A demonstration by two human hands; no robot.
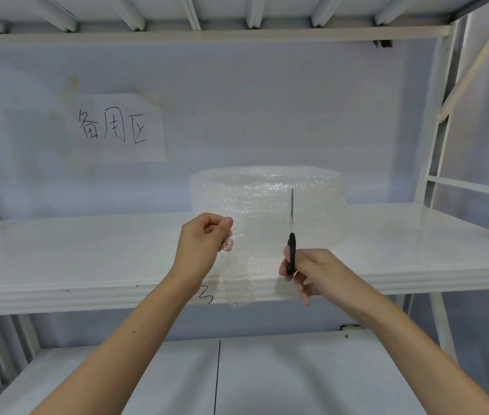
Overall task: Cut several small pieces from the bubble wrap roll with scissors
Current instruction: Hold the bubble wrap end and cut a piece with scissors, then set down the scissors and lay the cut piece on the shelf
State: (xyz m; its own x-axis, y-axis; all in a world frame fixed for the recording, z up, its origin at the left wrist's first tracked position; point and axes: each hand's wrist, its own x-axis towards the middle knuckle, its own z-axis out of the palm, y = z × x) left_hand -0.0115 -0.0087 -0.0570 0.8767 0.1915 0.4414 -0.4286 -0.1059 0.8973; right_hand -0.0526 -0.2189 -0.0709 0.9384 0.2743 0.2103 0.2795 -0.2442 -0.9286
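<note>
A clear bubble wrap roll (270,190) stands upright on the white shelf (87,253), near its back. A loose sheet (255,250) runs from the roll toward me and hangs over the shelf's front edge. My left hand (202,244) pinches the sheet's left edge between thumb and fingers, holding it up. My right hand (309,269) grips the black handles of the scissors (291,232). Their blades point straight up along the sheet's right side, seen edge-on, so I cannot tell how far apart they are.
A paper sign (116,128) with handwritten characters is taped to the pale wall behind the shelf. White metal uprights (434,151) frame the rack at the right. A lower shelf (237,378) lies below, and another shelf spans overhead.
</note>
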